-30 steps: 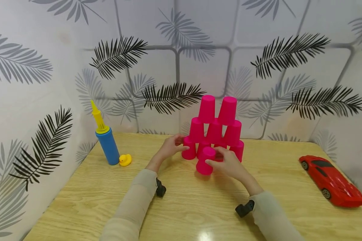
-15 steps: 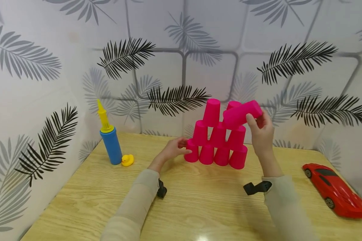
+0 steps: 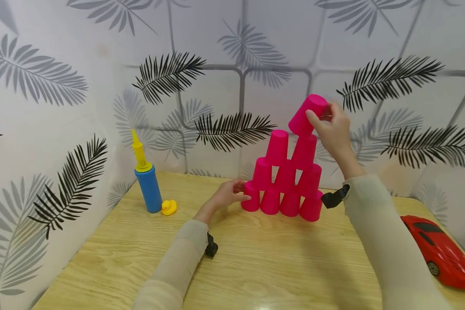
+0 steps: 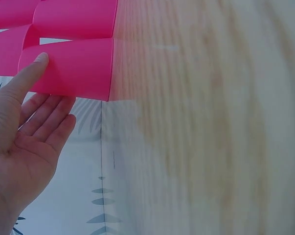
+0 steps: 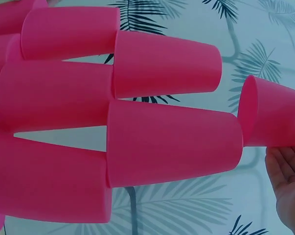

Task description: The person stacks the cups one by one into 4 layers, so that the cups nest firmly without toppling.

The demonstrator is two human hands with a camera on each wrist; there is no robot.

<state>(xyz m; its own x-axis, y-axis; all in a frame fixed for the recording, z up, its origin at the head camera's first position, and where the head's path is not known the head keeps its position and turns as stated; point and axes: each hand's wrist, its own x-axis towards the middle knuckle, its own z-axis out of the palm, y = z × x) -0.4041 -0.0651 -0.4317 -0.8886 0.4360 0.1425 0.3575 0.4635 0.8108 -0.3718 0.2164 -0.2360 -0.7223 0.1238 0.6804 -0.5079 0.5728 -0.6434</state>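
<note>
Pink cups, all upside down, stand in a tiered stack: several in the bottom row, three in the middle row (image 3: 285, 177), and two on top, a left one (image 3: 277, 148) and a right one (image 3: 304, 151). My right hand (image 3: 335, 131) grips another pink cup (image 3: 307, 115), tilted, just above the top right cup. In the right wrist view, the held cup's rim (image 5: 249, 105) is at that cup's upper end; whether they touch I cannot tell. My left hand (image 3: 227, 193) is at the bottom left cup (image 4: 74, 68), thumb resting on its side, fingers loosely extended and partly hidden behind it.
A blue pump (image 3: 149, 189) with a yellow top stands left on the wooden table (image 3: 255, 267), beside a yellow rubber duck (image 3: 169, 207). A red toy car (image 3: 443, 249) sits at the right, partly covered by the right sleeve. A patterned wall (image 3: 224, 94) rises close behind the cups.
My right hand has lifted a cup from in front of the stack, up past its right side to above the top row, tipping it along the way. My left hand stays by the bottom left cup.
</note>
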